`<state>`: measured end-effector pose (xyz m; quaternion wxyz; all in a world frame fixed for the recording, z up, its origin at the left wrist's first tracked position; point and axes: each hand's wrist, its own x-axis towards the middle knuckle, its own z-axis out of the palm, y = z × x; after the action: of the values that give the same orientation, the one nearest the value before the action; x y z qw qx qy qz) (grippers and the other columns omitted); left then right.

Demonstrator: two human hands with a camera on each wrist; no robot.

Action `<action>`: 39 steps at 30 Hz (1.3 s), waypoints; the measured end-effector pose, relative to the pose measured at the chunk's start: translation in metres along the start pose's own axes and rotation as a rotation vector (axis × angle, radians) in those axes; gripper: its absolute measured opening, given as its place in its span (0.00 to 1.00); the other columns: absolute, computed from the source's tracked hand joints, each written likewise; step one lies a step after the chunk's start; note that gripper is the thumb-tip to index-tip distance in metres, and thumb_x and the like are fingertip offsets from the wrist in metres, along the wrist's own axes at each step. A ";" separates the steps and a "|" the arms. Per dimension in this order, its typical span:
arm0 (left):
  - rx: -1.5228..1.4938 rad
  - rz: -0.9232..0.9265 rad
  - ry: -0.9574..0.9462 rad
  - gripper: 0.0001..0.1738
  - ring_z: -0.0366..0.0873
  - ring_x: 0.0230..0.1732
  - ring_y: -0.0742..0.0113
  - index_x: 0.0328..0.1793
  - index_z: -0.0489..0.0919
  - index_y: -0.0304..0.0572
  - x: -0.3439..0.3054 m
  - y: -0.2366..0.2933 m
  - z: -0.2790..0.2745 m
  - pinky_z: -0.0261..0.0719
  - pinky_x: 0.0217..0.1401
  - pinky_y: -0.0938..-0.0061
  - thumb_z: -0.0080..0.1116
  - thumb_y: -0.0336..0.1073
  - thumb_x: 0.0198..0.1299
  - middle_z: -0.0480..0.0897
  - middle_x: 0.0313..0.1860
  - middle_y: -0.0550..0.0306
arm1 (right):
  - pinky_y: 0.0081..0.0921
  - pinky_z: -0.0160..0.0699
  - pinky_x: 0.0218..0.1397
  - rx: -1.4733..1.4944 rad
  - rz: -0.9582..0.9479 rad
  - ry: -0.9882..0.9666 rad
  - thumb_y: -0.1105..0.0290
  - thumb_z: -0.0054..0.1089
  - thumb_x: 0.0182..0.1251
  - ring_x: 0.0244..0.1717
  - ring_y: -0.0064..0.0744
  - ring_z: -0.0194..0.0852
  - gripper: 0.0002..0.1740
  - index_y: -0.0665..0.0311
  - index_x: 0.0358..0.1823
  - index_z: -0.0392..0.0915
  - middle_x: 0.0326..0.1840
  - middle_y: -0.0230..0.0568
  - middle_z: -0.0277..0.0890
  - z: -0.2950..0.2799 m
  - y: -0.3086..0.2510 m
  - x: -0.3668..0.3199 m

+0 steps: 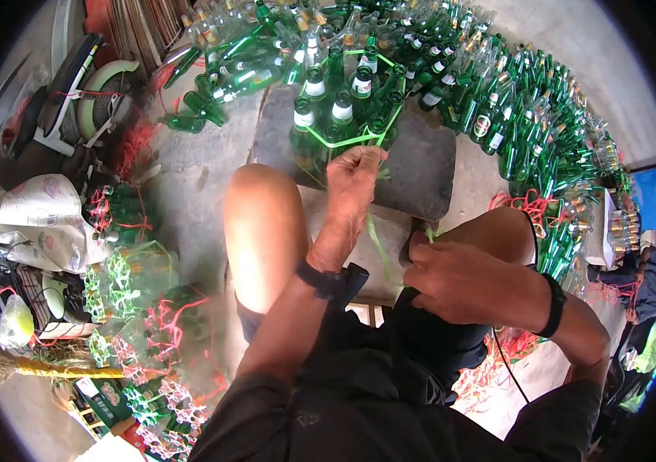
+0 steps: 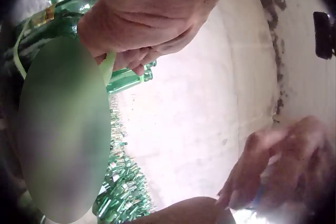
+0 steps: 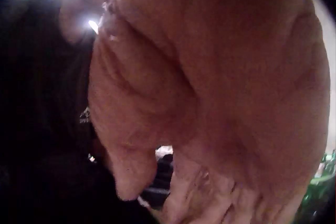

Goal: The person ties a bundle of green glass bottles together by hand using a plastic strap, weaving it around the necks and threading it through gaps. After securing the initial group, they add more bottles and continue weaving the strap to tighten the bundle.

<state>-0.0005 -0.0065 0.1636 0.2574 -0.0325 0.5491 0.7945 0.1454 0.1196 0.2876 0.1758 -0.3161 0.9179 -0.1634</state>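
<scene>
A bundle of green bottles stands upright, ringed near the necks by a light green plastic strap. My left hand pinches the strap at the bundle's near side, and a loose length hangs below the fingers. In the left wrist view, the left hand grips the strap close beside a bottle. My right hand is over my right thigh, near the hanging strap end. In the right wrist view, the right hand has its thumb apart from loosely bent fingers, with nothing seen between them.
The bundle stands on a dark slab before my knees. Loose green bottles are heaped behind and to the right. At left are strapped bottle bundles, a white sack and a wheeled thing. Red strapping lies at lower right.
</scene>
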 end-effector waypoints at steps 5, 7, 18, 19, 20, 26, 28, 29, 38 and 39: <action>0.127 0.174 0.059 0.11 0.67 0.27 0.82 0.41 0.89 0.38 0.005 -0.013 -0.009 0.63 0.27 0.79 0.63 0.37 0.68 0.79 0.28 0.71 | 0.46 0.81 0.46 0.016 0.057 -0.014 0.70 0.66 0.61 0.41 0.48 0.84 0.08 0.66 0.37 0.79 0.32 0.48 0.77 -0.060 -0.002 -0.019; 0.169 0.214 0.065 0.11 0.69 0.29 0.82 0.40 0.89 0.36 0.005 -0.014 -0.013 0.65 0.30 0.80 0.62 0.37 0.68 0.80 0.29 0.70 | 0.45 0.80 0.41 0.045 0.119 0.014 0.72 0.67 0.59 0.37 0.49 0.83 0.09 0.66 0.39 0.81 0.35 0.48 0.79 -0.087 -0.003 -0.029; 0.438 0.526 0.172 0.09 0.80 0.27 0.70 0.38 0.87 0.30 0.013 -0.017 -0.017 0.79 0.35 0.69 0.63 0.31 0.67 0.86 0.25 0.51 | 0.41 0.82 0.43 0.405 0.285 0.519 0.76 0.57 0.68 0.38 0.54 0.84 0.05 0.69 0.41 0.81 0.36 0.51 0.84 -0.095 0.007 0.025; 0.547 0.543 0.213 0.09 0.81 0.25 0.64 0.38 0.87 0.32 0.009 -0.012 -0.017 0.79 0.34 0.67 0.64 0.32 0.67 0.85 0.24 0.48 | 0.41 0.82 0.43 0.403 0.280 0.517 0.76 0.57 0.68 0.38 0.54 0.84 0.05 0.69 0.41 0.81 0.36 0.51 0.84 -0.091 0.019 0.040; 0.656 0.556 0.255 0.09 0.82 0.23 0.58 0.38 0.87 0.33 0.006 -0.009 -0.017 0.79 0.32 0.64 0.65 0.33 0.66 0.84 0.23 0.45 | 0.42 0.81 0.42 0.308 0.198 0.638 0.77 0.58 0.67 0.39 0.54 0.84 0.06 0.69 0.41 0.82 0.36 0.52 0.84 -0.086 0.035 0.056; 0.777 0.665 0.409 0.12 0.80 0.22 0.45 0.36 0.85 0.34 0.005 -0.007 -0.020 0.78 0.31 0.60 0.66 0.38 0.66 0.80 0.23 0.37 | 0.47 0.81 0.45 -0.107 0.109 0.653 0.82 0.56 0.60 0.42 0.56 0.85 0.12 0.66 0.42 0.84 0.39 0.55 0.84 -0.063 0.102 0.123; 0.781 0.668 0.419 0.12 0.81 0.24 0.43 0.37 0.86 0.35 0.006 -0.007 -0.021 0.79 0.32 0.60 0.67 0.39 0.65 0.80 0.23 0.38 | 0.49 0.81 0.46 -0.208 0.086 0.613 0.82 0.56 0.58 0.42 0.57 0.85 0.13 0.65 0.42 0.85 0.39 0.56 0.84 -0.058 0.117 0.134; 0.787 0.670 0.421 0.12 0.82 0.25 0.40 0.38 0.86 0.37 0.006 -0.007 -0.023 0.79 0.32 0.59 0.67 0.39 0.64 0.81 0.23 0.39 | 0.49 0.81 0.46 -0.197 0.136 0.505 0.82 0.56 0.58 0.42 0.58 0.84 0.13 0.63 0.42 0.85 0.37 0.56 0.84 -0.056 0.124 0.136; 0.718 0.664 0.527 0.13 0.82 0.25 0.41 0.33 0.88 0.40 0.011 -0.012 -0.022 0.79 0.30 0.57 0.73 0.42 0.60 0.84 0.24 0.43 | 0.48 0.82 0.49 -0.050 0.245 0.091 0.73 0.56 0.68 0.42 0.56 0.86 0.07 0.66 0.39 0.82 0.39 0.52 0.87 -0.055 0.135 0.155; 0.718 0.663 0.532 0.13 0.82 0.25 0.41 0.33 0.88 0.40 0.011 -0.012 -0.022 0.79 0.30 0.57 0.73 0.42 0.60 0.84 0.24 0.43 | 0.49 0.82 0.50 -0.101 0.273 0.030 0.73 0.54 0.68 0.43 0.56 0.86 0.07 0.66 0.38 0.81 0.39 0.52 0.87 -0.056 0.131 0.157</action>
<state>-0.0099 -0.0191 0.1412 -0.1588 0.0323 0.8123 0.5602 -0.0630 0.1277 0.2485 0.1667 -0.1941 0.9619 -0.0962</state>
